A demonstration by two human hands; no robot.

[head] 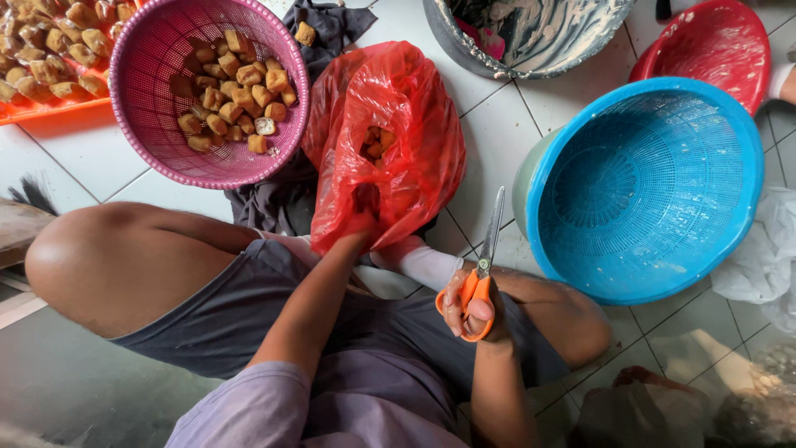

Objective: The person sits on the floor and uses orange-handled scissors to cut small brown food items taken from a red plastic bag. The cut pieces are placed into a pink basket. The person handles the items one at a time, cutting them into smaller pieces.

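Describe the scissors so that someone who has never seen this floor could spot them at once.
Start at the big blue basket on the white tiled floor; just left of its rim, the right hand holds the scissors upright beside the red plastic bag that the left hand reaches into. Their orange handles and slim metal blades, pointing away from the person, set them apart.

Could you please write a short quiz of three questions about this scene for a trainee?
1. True or false: the right hand holds orange-handled scissors.
2. Where is the left hand? A) inside the red plastic bag B) on the blue basket C) in the pink basket
3. Fill in: the pink basket contains fried brown ____.

Key: 1 true; 2 A; 3 cubes.
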